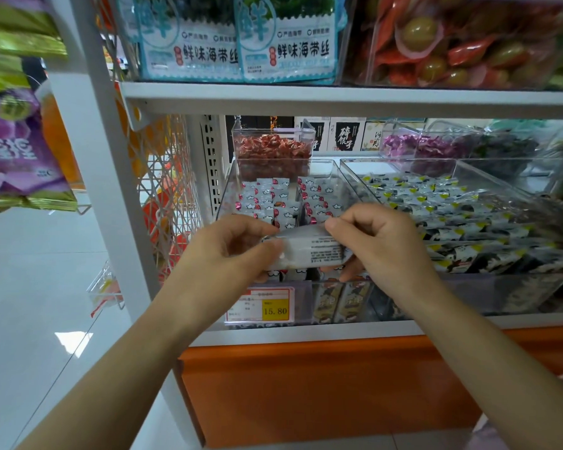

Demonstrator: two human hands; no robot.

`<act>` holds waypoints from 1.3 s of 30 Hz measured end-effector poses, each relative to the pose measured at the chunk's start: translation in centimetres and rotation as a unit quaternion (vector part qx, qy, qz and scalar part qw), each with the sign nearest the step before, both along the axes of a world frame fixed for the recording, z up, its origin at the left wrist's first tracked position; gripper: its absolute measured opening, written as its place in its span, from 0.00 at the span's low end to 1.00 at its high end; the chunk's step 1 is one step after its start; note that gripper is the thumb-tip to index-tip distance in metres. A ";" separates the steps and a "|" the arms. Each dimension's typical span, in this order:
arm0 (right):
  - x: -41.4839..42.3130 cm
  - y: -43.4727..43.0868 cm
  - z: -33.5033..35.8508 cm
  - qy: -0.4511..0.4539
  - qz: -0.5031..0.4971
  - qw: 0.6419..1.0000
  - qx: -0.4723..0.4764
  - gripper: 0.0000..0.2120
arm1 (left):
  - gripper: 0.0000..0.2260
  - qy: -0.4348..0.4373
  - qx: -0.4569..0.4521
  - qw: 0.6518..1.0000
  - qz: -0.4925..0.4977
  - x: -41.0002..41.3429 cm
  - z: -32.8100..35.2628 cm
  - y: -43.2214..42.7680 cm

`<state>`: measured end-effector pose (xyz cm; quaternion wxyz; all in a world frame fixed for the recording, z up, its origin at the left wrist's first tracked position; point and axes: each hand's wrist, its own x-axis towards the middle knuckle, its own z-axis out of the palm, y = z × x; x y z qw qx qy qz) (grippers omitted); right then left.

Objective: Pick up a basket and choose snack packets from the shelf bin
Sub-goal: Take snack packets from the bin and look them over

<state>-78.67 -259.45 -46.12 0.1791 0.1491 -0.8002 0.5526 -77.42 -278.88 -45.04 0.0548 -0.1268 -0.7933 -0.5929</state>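
Blue seaweed bags [286,43] stand above a red-framed price tag [261,307].

A shop — white shelves [338,95], clear bins [403,170] of wrapped snacks, price tag [262,306]

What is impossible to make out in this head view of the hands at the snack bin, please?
Basket: none shows in the head view; whether one is carried is unknown.
Snack packet: print motion-blurred, ends covered by the left hand and right hand pinching it.
Price tag: only 15.80 reads; the rest is too small.
Purple bag: cut off by the left edge.
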 end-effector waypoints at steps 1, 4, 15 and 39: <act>0.0 -0.1 0.0 0.003 0.005 1.000 0.003 0.11 | 0.02 -0.001 0.003 1.000 0.008 0.0 0.1 0.1; 0.0 -0.1 -0.1 0.010 0.017 1.000 0.008 0.10 | 0.04 0.002 -0.006 1.000 0.026 -0.2 0.1 -0.1; 0.0 -0.1 -0.1 -0.019 0.072 0.997 -0.001 0.07 | 0.08 -0.085 -0.010 0.995 -0.044 -0.6 0.6 -1.9; -1.5 0.0 -0.3 -0.125 0.135 0.964 -0.190 0.09 | 0.16 -0.206 0.242 0.946 -0.067 -1.1 0.1 -1.1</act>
